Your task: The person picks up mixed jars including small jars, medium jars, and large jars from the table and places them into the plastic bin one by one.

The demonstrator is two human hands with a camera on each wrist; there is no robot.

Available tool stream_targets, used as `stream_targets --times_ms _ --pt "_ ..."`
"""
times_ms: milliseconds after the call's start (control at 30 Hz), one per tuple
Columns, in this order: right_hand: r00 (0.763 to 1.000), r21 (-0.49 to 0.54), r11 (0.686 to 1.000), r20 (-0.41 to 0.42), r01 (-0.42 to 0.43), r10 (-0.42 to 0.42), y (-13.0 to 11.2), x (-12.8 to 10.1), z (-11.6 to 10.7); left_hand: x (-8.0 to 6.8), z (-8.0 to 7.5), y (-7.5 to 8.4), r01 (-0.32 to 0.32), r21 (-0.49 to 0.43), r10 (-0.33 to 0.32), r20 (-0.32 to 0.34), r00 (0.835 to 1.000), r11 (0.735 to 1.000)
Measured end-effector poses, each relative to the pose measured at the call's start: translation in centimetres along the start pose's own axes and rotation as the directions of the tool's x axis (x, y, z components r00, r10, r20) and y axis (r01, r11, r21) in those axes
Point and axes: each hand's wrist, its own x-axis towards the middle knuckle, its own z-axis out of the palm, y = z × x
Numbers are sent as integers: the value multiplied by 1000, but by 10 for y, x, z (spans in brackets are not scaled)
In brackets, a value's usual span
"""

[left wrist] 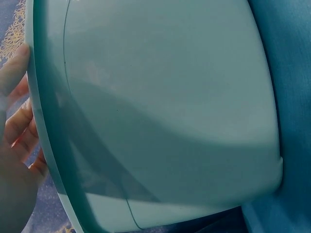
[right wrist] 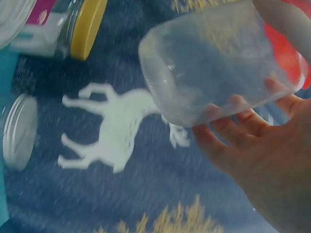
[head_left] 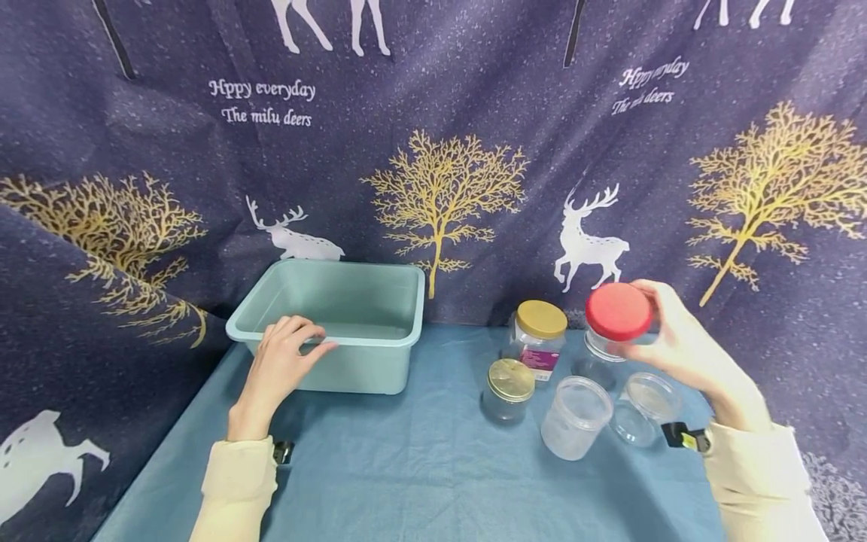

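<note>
My right hand (head_left: 667, 339) grips a clear plastic jar (right wrist: 209, 63) with a red lid (head_left: 618, 311). Raised above the table, the jar has its sides between thumb and fingers in the right wrist view. My left hand (head_left: 284, 357) is at the front rim of a pale green plastic tub (head_left: 355, 369), fingers loosely bent and thumb apart, holding nothing. In the left wrist view, its fingers (left wrist: 19, 121) show beside the tub's rim.
Left of the raised jar stand a yellow-lidded jar (head_left: 542, 320) and a small gold-lidded jar (head_left: 509, 380). Nearer me are a frosted jar (head_left: 572, 433) and a clear jar (head_left: 637, 421). A blue cloth (head_left: 433, 467) covers the table; a patterned dark curtain (head_left: 474, 90) hangs behind.
</note>
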Motion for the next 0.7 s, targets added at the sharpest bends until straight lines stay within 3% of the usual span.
stream_targets --times_ms 133,267,533,700 --pt "990 -58 988 34 142 -140 -9 28 22 -1 -1 0 4 2 -4 1 1000 1000" --pt "954 -122 951 139 284 -267 -19 52 47 -2 -2 0 2 -2 -2 1 1000 1000" --pt "880 -150 880 241 450 -409 -46 84 93 0 -2 2 -3 -2 3 -11 1000 1000" --pt "841 -174 845 322 505 -436 -60 101 116 0 0 1 -13 -4 13 -20 1000 1000"
